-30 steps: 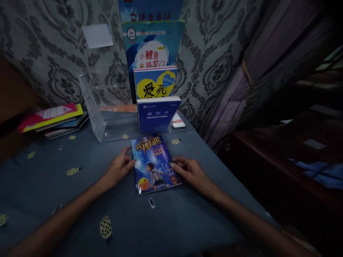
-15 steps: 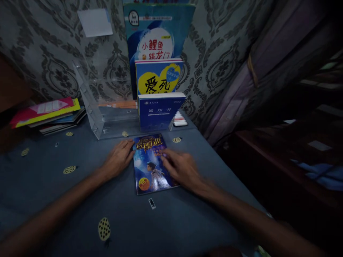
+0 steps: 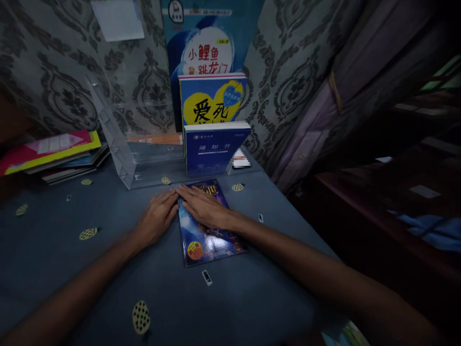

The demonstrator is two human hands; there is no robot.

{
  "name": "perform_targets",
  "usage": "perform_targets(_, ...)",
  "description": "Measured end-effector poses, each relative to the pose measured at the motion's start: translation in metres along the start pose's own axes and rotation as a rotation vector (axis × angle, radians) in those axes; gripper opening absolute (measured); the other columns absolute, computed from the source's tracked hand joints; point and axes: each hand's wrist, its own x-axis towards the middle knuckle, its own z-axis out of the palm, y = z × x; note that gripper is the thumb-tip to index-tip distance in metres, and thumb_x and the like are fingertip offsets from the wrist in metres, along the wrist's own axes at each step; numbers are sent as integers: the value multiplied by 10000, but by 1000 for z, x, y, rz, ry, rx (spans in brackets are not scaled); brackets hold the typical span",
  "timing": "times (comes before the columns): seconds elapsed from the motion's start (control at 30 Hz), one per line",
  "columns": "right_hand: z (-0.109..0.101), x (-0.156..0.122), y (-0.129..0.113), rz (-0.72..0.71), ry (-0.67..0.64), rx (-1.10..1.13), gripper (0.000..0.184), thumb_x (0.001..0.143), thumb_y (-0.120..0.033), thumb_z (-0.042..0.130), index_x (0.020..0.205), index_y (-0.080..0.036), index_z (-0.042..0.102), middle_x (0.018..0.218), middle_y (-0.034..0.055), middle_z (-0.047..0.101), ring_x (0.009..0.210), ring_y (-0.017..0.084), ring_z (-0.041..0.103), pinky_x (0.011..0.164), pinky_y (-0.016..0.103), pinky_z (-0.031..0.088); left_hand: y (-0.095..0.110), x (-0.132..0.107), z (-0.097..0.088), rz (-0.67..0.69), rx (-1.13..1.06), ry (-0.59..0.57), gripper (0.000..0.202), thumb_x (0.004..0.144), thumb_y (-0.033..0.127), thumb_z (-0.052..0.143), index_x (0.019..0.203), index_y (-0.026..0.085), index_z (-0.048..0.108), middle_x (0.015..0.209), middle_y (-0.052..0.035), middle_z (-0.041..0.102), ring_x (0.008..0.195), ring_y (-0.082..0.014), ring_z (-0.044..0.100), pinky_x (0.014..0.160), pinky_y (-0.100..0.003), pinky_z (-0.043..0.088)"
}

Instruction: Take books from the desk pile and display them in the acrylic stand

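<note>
Storybook (image 3: 212, 240) lies flat on the table (image 3: 90, 274), just before a clear stand (image 3: 118, 139) that holds three upright books (image 3: 214, 149) against the wall. The right hand (image 3: 205, 209) rests flat on its upper cover and the left hand (image 3: 156, 218) at its left edge, each grip released. A stack of books (image 3: 54, 154) lies far left, and a curtain (image 3: 317, 120) hangs to the right.

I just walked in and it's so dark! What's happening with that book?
A person has a book lying flat on the table. Their right hand lies flat on its cover, and the left hand rests against its left edge. Behind it, more books stand in a clear rack by the wall.
</note>
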Motion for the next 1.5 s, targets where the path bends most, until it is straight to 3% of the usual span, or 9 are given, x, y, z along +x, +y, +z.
perform_targets(0.13,-12,-16,16,34,28,-17,480,1035,-256,357,1500,-173,442,1575,129,449,1489,228,375,1233,528,314,-3,-3,4,-1,3,42,394,1025,326,425,1348,174,591,1389,-144,635,1288,-275,602,1089,-534,483)
perform_targets(0.33,-28,-49,54,139,145,11,438,1042,-232,355,1457,-259,493,1525,83,525,1424,219,478,1227,609,264,-2,-1,0,-21,-5,3,436,1034,387,400,1338,151,604,1400,-161,625,1299,-292,595,1087,-547,484)
perform_targets(0.47,-30,-57,73,128,202,182,419,1050,-267,365,1443,-249,510,1508,85,547,1378,217,528,1179,548,378,-1,2,-5,-45,2,-32,499,1039,455,363,1315,129,620,1401,-169,623,1334,-299,565,1125,-546,448)
perform_targets(0.57,-28,-54,84,126,242,325,403,1048,-296,386,1408,-225,552,1459,89,594,1340,220,560,1148,499,428,0,6,-8,-41,29,-114,565,1038,502,340,1370,112,579,1457,-165,577,1419,-292,476,1180,-528,385)
perform_targets(0.73,-27,-47,95,126,274,562,385,1035,-361,440,1363,-232,596,1421,85,624,1299,233,592,1161,503,414,8,29,-7,-17,105,-362,690,1037,569,266,1524,100,405,1608,-155,380,1520,-284,302,1244,-499,260)
perform_targets(0.9,-27,-46,97,130,270,667,372,1027,-367,469,1350,-241,603,1442,75,608,1331,224,565,1184,499,389,25,59,1,119,134,-552,745,1036,598,216,1590,102,252,1665,-144,232,1557,-273,175,1263,-478,190)
perform_targets(1.07,-27,-44,96,117,298,619,356,1024,-322,466,1336,-228,610,1422,70,626,1330,210,562,1179,502,395,48,71,13,280,132,-596,724,1045,590,194,1598,123,217,1677,-139,191,1567,-242,123,1272,-459,116)
perform_targets(1.23,-27,-45,95,92,281,582,382,1026,-297,447,1372,-210,584,1429,82,621,1321,205,573,1159,480,425,72,62,15,430,58,-613,686,1058,572,202,1608,162,200,1679,-110,209,1566,-221,144,1275,-443,91)
perform_targets(1.5,-22,-44,99,46,306,466,402,1030,-341,438,1381,-206,582,1427,81,621,1309,216,579,1140,474,435,104,30,7,613,-103,-654,606,1073,508,274,1611,237,204,1666,-43,266,1558,-185,180,1280,-428,95)
